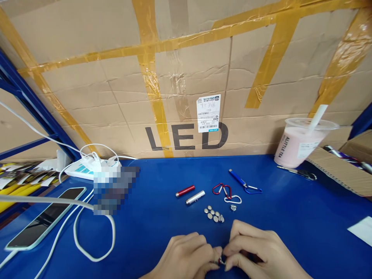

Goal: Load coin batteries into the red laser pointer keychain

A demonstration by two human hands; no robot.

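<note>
Cardboard (pixel 113 93) backs our blue surface (pixel 261 217); our left hand (pixel 188 252) and right hand (pixel 258 250) pinch a small metallic piece (pixel 220 260) (mostly hidden) between their fingers (pixel 216 252). We seem mid-adjustment, and the next move likely calls for steady precision.

Cardboard (pixel 200 73): "LED"; cup (pixel 295 145): "ALITTLE TEA"

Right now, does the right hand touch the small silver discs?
Apart. The head view shows blue table visible between the right hand and the small silver discs.

blue tabletop (pixel 162 221) | phone (pixel 48 217) | power strip (pixel 78 169) | red tube (pixel 185 191) | silver tube (pixel 195 197) | silver discs (pixel 212 212) | cup (pixel 299 147)
</note>
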